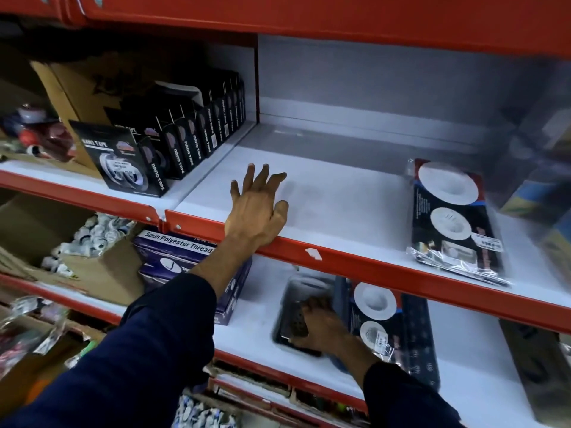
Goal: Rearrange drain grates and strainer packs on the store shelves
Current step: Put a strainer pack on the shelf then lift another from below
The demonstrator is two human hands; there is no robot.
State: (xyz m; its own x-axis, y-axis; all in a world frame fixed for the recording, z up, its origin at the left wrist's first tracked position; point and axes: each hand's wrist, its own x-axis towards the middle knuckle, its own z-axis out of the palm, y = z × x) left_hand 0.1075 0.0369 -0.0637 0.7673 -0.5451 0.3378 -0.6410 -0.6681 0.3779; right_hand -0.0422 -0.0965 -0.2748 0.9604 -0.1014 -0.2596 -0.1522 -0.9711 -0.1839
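Observation:
My left hand (258, 208) rests flat on the white upper shelf (340, 196), fingers spread, holding nothing. On the lower shelf my right hand (321, 327) grips a square metal drain grate (293, 304) lying flat. Right beside that grate lies a strainer pack (398, 329), black card with white round strainers under plastic. A second strainer pack (454, 217) lies flat on the upper shelf, far to the right of my left hand.
Black Nano Tape boxes (173, 140) fill the upper shelf's left bay. A blue thread box (185, 261) and a carton of white fittings (92, 242) sit lower left. Blurred boxes (543, 168) stand at the far right. Red shelf edges (370, 261) run across.

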